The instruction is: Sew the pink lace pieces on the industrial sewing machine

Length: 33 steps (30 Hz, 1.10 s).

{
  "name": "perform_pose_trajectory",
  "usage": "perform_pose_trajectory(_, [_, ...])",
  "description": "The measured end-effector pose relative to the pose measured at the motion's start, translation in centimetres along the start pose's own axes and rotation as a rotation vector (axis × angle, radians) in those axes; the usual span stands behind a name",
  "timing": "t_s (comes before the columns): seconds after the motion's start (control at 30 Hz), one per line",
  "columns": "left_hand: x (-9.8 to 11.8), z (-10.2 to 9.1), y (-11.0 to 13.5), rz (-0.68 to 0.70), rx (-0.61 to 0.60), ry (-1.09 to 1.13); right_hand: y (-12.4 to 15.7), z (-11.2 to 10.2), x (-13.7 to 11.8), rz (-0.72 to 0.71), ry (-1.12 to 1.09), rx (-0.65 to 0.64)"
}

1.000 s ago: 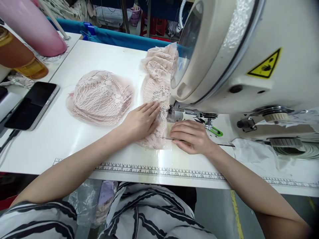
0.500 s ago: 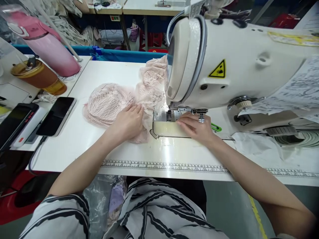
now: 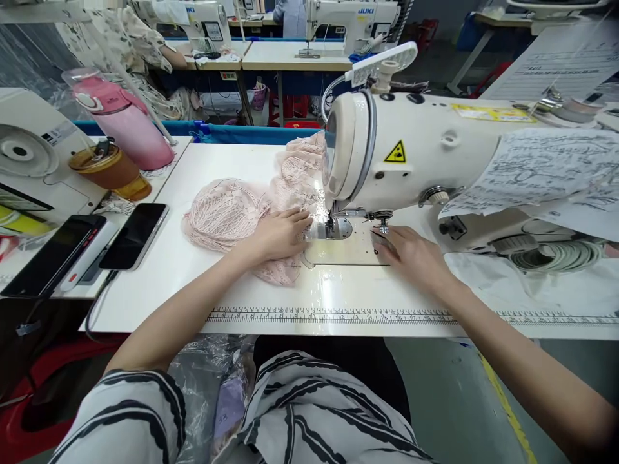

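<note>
My left hand [image 3: 284, 236] lies palm down on pale pink lace fabric [image 3: 227, 212], its fingers stretched toward the needle area [image 3: 330, 225] of a white sewing machine [image 3: 411, 148]. The lace lies bunched left of the needle, and part of it runs back behind the machine head. On the machine bed [image 3: 345, 251], right of the needle, my right hand [image 3: 411, 252] has its fingers bent and close together, below a round metal thread tensioner. A dark grey shape shows at its fingertips; I cannot tell what it is.
To the left are a phone [image 3: 134, 236], an amber cup [image 3: 113, 171] and a pink bottle [image 3: 123, 122]. Printed paper [image 3: 541, 167] hangs over the machine's right side. A ruler tape [image 3: 348, 316] runs along the front edge. A person's sleeve [image 3: 140, 32] shows behind.
My view has tilted up. My left hand has slid right over the lace, closer to the needle. My right hand has moved right, away from it; a green loop beside it no longer shows.
</note>
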<state>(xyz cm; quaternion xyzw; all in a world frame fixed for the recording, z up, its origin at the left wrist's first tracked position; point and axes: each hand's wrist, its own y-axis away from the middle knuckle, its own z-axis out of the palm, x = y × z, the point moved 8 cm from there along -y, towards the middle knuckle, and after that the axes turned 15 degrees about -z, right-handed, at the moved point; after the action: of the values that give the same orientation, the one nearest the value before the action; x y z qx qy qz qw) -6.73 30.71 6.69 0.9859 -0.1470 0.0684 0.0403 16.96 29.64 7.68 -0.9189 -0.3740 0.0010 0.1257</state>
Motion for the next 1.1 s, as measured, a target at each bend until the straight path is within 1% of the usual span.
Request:
perform_pose_trajectory(0.07, [-0.4, 0.0, 0.5, -0.051, -0.066, -0.025, 1.7, -0.2, -0.7, 0.01, 0.002, 0.012])
perform_pose_trajectory(0.13, [-0.7, 0.0, 1.0, -0.063, -0.114, -0.027, 3.0, -0.2, -1.2, 0.019, 0.031, 0.006])
perform_pose_trajectory(0.2, [-0.8, 0.1, 1.4, -0.053, -0.13, -0.014, 3.7, -0.2, -1.7, 0.008, 0.076, -0.007])
perform_pose_trajectory(0.27, [-0.9, 0.2, 1.7, -0.04, -0.116, 0.006, 4.0, -0.1, -1.9, -0.016, 0.117, -0.009])
perform_pose_trajectory(0.37, [-1.3, 0.1, 1.9, -0.064, -0.038, 0.058, 3.8, -0.3, -1.9, -0.044, 0.148, 0.026])
perform_pose_trajectory(0.43, [-1.7, -0.2, 1.8, -0.095, 0.041, 0.117, 3.3, -0.7, -2.3, -0.064, 0.161, 0.083])
perform_pose_trajectory(0.5, [-2.0, -0.6, 1.7, -0.099, 0.128, 0.164, 2.4, -1.3, -3.4, -0.082, 0.159, 0.163])
perform_pose_trajectory(0.57, [-2.1, -0.8, 1.6, -0.079, 0.205, 0.163, 1.1, -1.8, -5.0, -0.078, 0.112, 0.224])
perform_pose_trajectory(0.63, [-2.2, -0.8, 1.4, -0.063, 0.267, 0.124, -0.5, -1.8, -6.6, -0.041, 0.022, 0.23])
perform_pose_trajectory(0.77, [-2.2, -0.9, 1.3, -0.042, 0.376, 0.062, -4.0, -0.8, -9.6, 0.021, -0.178, 0.131])
perform_pose_trajectory(0.87, [-2.2, -1.0, 1.4, -0.058, 0.419, 0.061, -5.8, 0.2, -10.7, 0.068, -0.26, 0.024])
perform_pose_trajectory(0.97, [-2.3, -1.0, 1.4, -0.078, 0.417, 0.062, -6.7, 0.9, -11.0, 0.088, -0.225, -0.067])
perform_pose_trajectory(1.1, [-2.2, -1.0, 1.5, -0.082, 0.414, 0.044, -7.5, 1.0, -11.1, 0.083, -0.031, -0.166])
